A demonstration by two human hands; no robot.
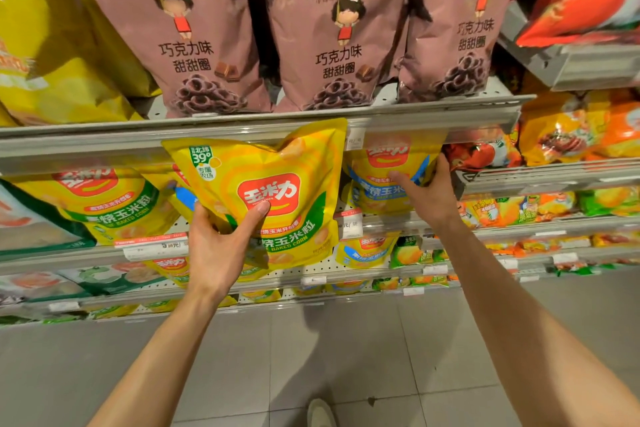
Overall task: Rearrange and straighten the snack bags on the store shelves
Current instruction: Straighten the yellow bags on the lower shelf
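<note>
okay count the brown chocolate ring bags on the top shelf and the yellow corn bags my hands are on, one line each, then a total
Brown chocolate ring bags: 3
Yellow corn bags in hand: 2, the green-trimmed bag and the blue-trimmed bag
Total: 5

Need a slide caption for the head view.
Left hand holds a green-trim corn bag; right hand grips a blue-trim bag on the shelf.

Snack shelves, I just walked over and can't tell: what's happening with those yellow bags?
A person is tidying the corn snack row. Their left hand grips a yellow green-trimmed bag, held out in front of the shelf and tilted. Their right hand holds a yellow blue-trimmed bag standing on the same shelf. Above, three brown chocolate ring bags stand upright in a row.
</note>
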